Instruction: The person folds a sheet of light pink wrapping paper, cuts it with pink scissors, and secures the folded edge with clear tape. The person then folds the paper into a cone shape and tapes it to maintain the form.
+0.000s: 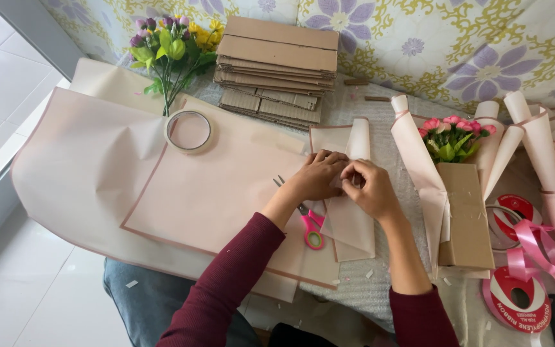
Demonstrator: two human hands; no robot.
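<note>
My left hand (316,177) and my right hand (369,186) meet over a folded strip of pale pink wrapping paper (349,222), both pinching its upper part. Scissors with pink handles (309,228) lie just under my left wrist, blades pointing up-left. A roll of clear tape (188,130) rests on the big pink paper sheets (97,173) to the left. A wrapped bouquet of pink flowers (454,138) with a brown cardboard front (467,215) lies to the right of my right hand.
A stack of flat cardboard pieces (277,67) sits at the back, beside a loose bunch of purple and yellow flowers (171,48). Pink ribbon spools (518,295) and more rolled paper cones (541,141) lie at the right. White tiled floor (8,96) on the left.
</note>
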